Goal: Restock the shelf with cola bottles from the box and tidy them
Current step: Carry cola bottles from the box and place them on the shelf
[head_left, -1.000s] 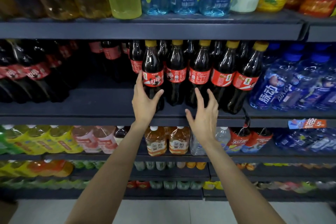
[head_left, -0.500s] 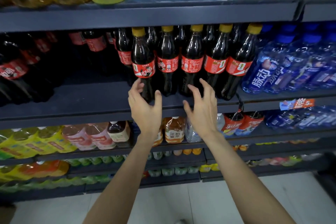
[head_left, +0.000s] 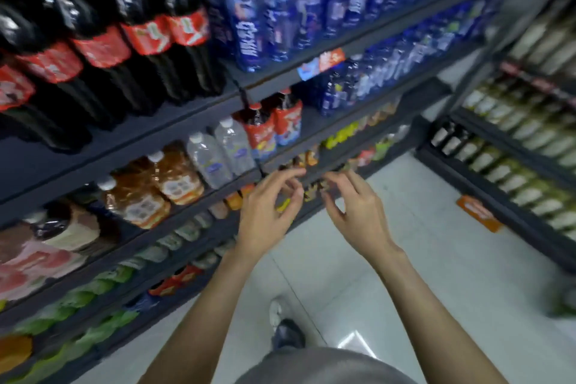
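Observation:
A row of dark cola bottles (head_left: 103, 50) with red labels stands on the dark shelf (head_left: 124, 137) at the upper left, blurred by motion. My left hand (head_left: 265, 212) and my right hand (head_left: 358, 212) hang in the air well below and to the right of the colas, in front of the lower shelves. Both hold nothing, with fingers loosely curled. No box is in view.
Blue bottles (head_left: 280, 15) fill the shelf to the right of the colas. Tea and water bottles (head_left: 193, 171) sit one shelf down. A second rack (head_left: 514, 140) of pale bottles stands at right across a white tiled aisle (head_left: 405, 259). My shoe (head_left: 286, 333) shows below.
Both hands have dropped away from the cola row and drawn back. The view has swung down and to the right, tilting the shelves and bringing the floor and the second rack into sight.

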`<action>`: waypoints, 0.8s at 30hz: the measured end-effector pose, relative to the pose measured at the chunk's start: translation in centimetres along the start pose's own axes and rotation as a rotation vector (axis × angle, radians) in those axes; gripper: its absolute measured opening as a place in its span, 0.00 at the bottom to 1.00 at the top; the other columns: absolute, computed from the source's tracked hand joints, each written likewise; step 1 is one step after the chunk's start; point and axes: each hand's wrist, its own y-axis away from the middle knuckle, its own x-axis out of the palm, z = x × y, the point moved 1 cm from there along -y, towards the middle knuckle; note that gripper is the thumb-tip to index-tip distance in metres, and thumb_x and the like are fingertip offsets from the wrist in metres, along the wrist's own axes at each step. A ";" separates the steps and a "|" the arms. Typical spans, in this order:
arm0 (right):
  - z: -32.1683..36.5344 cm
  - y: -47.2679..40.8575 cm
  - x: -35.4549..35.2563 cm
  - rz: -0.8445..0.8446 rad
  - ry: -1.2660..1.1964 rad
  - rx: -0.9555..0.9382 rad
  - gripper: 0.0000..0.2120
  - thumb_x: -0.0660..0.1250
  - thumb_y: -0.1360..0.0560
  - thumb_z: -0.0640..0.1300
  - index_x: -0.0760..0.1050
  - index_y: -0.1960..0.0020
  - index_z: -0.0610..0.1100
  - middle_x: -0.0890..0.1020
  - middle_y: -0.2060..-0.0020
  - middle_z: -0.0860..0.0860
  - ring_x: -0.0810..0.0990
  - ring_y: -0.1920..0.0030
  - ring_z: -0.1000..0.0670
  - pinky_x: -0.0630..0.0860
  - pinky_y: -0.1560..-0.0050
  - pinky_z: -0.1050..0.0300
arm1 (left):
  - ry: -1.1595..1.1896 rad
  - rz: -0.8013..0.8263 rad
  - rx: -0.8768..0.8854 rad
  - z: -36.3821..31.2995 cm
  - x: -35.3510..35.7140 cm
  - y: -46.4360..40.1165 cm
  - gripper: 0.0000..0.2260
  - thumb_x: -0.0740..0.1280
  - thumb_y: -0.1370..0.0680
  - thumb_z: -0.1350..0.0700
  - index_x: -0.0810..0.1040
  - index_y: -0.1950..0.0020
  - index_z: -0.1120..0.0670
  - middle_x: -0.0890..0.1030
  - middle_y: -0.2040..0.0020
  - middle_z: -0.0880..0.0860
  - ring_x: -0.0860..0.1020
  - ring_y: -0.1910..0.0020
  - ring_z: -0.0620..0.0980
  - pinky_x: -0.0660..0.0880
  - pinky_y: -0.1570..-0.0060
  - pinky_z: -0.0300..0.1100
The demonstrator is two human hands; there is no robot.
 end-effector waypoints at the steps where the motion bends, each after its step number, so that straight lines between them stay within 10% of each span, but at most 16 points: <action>1: -2.0 2.5 -1.4 0.007 0.025 0.070 0.12 0.61 0.24 0.46 0.76 0.44 0.44 0.78 0.55 0.49 0.79 0.56 0.46 0.76 0.57 0.54 | -0.016 0.074 -0.010 -0.5 2.6 0.9 0.10 0.63 0.22 0.53 0.78 0.42 0.51 0.80 0.53 0.45 0.78 0.56 0.40 0.74 0.54 0.34; 13: -23.2 32.8 -21.3 0.225 0.143 0.926 0.15 0.64 0.23 0.44 0.74 0.37 0.46 0.80 0.45 0.49 0.78 0.46 0.46 0.73 0.49 0.54 | -0.063 0.972 -0.324 -11.9 35.6 11.2 0.09 0.67 0.23 0.54 0.79 0.43 0.49 0.81 0.52 0.45 0.80 0.48 0.46 0.75 0.46 0.40; 24: -43.2 45.6 -43.0 0.018 0.331 1.215 0.10 0.63 0.24 0.44 0.77 0.44 0.46 0.83 0.56 0.51 0.80 0.52 0.46 0.75 0.54 0.53 | 0.074 1.094 -0.091 -32.5 67.1 8.3 0.09 0.65 0.23 0.54 0.79 0.43 0.49 0.83 0.50 0.47 0.80 0.52 0.45 0.76 0.48 0.40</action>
